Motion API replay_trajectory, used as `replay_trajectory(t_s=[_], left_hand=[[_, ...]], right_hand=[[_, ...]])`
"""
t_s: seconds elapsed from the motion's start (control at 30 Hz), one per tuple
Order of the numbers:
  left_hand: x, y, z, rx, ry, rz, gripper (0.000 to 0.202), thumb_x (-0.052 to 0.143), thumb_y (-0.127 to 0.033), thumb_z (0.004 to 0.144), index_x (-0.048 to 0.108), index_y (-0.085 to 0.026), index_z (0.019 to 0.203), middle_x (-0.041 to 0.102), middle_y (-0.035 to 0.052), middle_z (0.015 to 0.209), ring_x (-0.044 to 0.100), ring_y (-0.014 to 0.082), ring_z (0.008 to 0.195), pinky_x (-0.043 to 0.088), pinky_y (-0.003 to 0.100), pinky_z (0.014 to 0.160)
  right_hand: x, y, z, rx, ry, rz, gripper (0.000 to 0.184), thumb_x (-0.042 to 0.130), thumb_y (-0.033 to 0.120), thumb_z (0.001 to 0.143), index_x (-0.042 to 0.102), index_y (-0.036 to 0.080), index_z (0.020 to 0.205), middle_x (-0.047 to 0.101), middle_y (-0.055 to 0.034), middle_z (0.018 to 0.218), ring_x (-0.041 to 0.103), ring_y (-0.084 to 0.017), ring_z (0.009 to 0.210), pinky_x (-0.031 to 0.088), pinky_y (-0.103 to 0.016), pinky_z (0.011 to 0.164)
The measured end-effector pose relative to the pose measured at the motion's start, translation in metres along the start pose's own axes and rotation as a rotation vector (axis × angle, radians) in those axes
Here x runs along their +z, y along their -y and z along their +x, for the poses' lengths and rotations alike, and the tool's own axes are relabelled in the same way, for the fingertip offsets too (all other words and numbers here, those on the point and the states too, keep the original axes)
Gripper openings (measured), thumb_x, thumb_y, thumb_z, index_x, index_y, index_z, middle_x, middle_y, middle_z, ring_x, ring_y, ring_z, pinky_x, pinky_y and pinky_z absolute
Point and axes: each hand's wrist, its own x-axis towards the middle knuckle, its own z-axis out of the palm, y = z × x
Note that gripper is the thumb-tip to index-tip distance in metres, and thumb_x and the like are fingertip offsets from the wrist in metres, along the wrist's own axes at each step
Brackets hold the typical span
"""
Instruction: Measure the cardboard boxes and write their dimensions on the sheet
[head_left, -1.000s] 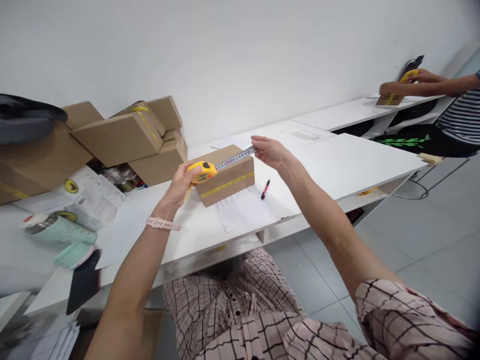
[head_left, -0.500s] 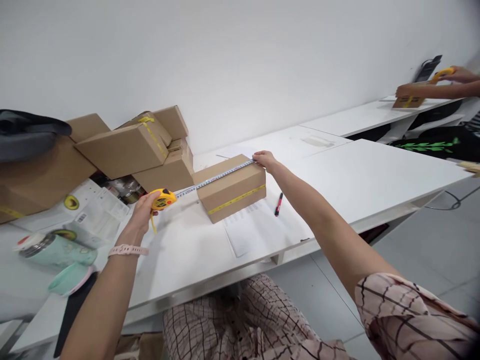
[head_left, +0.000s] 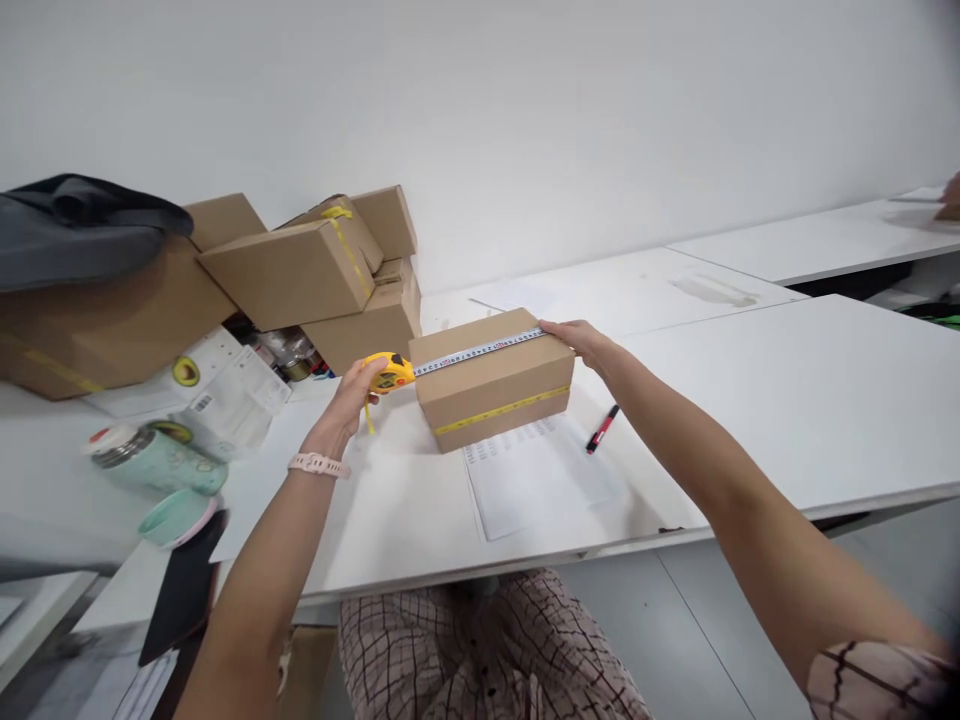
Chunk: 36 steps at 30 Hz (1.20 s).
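Note:
A small cardboard box with a yellow tape band stands on the white table. My left hand is closed around a yellow tape measure case at the box's left top corner. The white tape blade runs along the box's top front edge. My right hand pinches the blade's end at the box's right top corner. A pink watch strap circles my left wrist.
A printed sheet and a red-and-black pen lie by the box. Stacked cardboard boxes stand at the back left, with a mint flask, its cup and a dark phone nearby. Another person's hand shows far right.
My left hand has brought the tape case from well left of the box in to its left corner, shortening the blade. The right hand stays at the right corner. The view shifted left.

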Motion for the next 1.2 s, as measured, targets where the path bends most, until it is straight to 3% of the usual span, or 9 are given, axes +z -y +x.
replay_trajectory(t_s=[0.17,0.3,0.37,0.47,0.57,0.67,0.77,0.97,1.2], left_hand=[[-0.002,-0.011,-0.008,0.020,-0.036,0.010,0.062,0.077,-0.057,0.059,0.065,-0.016,0.104,0.070,0.0068,0.094,0.061,0.0182,0.078,0.038,0.025,0.056],[0.004,-0.023,-0.054,0.054,0.009,0.001,0.071,0.085,-0.051,0.059,0.063,-0.018,0.118,0.069,0.0080,0.105,0.063,0.0195,0.085,0.044,0.026,0.061],[0.022,-0.022,-0.098,-0.035,0.214,-0.089,0.074,0.086,-0.052,0.063,0.060,-0.019,0.123,0.069,0.0095,0.105,0.063,0.0187,0.079,0.045,0.026,0.057],[0.070,-0.016,-0.168,-0.275,0.639,-0.381,0.072,0.088,-0.054,0.062,0.056,-0.020,0.117,0.067,0.0100,0.104,0.065,0.0194,0.074,0.054,0.032,0.058],[0.120,-0.016,-0.210,-0.388,0.794,-0.555,0.059,0.089,-0.044,0.065,0.055,-0.020,0.107,0.062,0.0076,0.107,0.067,0.0172,0.076,0.058,0.033,0.066],[0.144,-0.025,-0.213,-0.391,0.737,-0.678,0.060,0.086,-0.047,0.066,0.053,-0.020,0.108,0.060,0.0078,0.111,0.069,0.0179,0.074,0.059,0.033,0.063],[0.143,-0.032,-0.202,-0.385,0.701,-0.746,0.062,0.083,-0.053,0.068,0.052,-0.020,0.110,0.061,0.0105,0.115,0.071,0.0207,0.074,0.060,0.036,0.062],[0.141,-0.029,-0.209,-0.416,0.678,-0.776,0.065,0.082,-0.054,0.069,0.052,-0.019,0.115,0.062,0.0136,0.119,0.074,0.0259,0.080,0.061,0.036,0.060],[0.154,-0.025,-0.208,-0.420,0.628,-0.766,0.063,0.081,-0.055,0.068,0.055,-0.019,0.113,0.062,0.0134,0.120,0.074,0.0281,0.083,0.063,0.039,0.063]], right_hand=[[-0.002,0.013,0.006,-0.023,-0.070,-0.175,0.040,0.075,0.046,0.086,0.054,0.020,0.062,0.063,-0.0068,0.074,0.053,-0.018,0.070,0.041,-0.034,0.065],[-0.007,0.042,0.016,-0.106,-0.118,-0.069,0.036,0.069,0.037,0.093,0.056,0.020,0.063,0.062,-0.0061,0.073,0.052,-0.016,0.071,0.044,-0.034,0.071],[-0.005,0.062,0.020,-0.219,-0.105,0.056,0.035,0.064,0.035,0.097,0.057,0.019,0.067,0.064,-0.0067,0.078,0.054,-0.015,0.075,0.046,-0.033,0.078],[0.014,0.089,0.023,-0.358,0.057,0.025,0.031,0.068,0.035,0.096,0.059,0.019,0.071,0.066,-0.0065,0.083,0.055,-0.016,0.080,0.046,-0.034,0.084],[0.041,0.102,0.021,-0.343,0.234,-0.097,0.028,0.079,0.039,0.087,0.062,0.020,0.075,0.066,-0.0056,0.078,0.056,-0.020,0.080,0.046,-0.036,0.080],[0.059,0.099,0.016,-0.246,0.225,-0.089,0.031,0.078,0.049,0.085,0.063,0.022,0.084,0.067,-0.0064,0.078,0.058,-0.022,0.081,0.046,-0.037,0.076],[0.062,0.087,0.009,-0.187,0.197,-0.053,0.034,0.076,0.055,0.084,0.063,0.024,0.090,0.068,-0.0064,0.080,0.058,-0.023,0.081,0.046,-0.037,0.074],[0.058,0.069,0.004,-0.177,0.257,0.045,0.031,0.078,0.049,0.082,0.062,0.027,0.097,0.065,-0.0038,0.082,0.058,-0.023,0.082,0.046,-0.037,0.073],[0.069,0.078,0.023,-0.144,0.244,-0.023,0.020,0.079,0.033,0.086,0.063,0.023,0.092,0.065,-0.0022,0.077,0.053,-0.019,0.083,0.044,-0.035,0.080]])
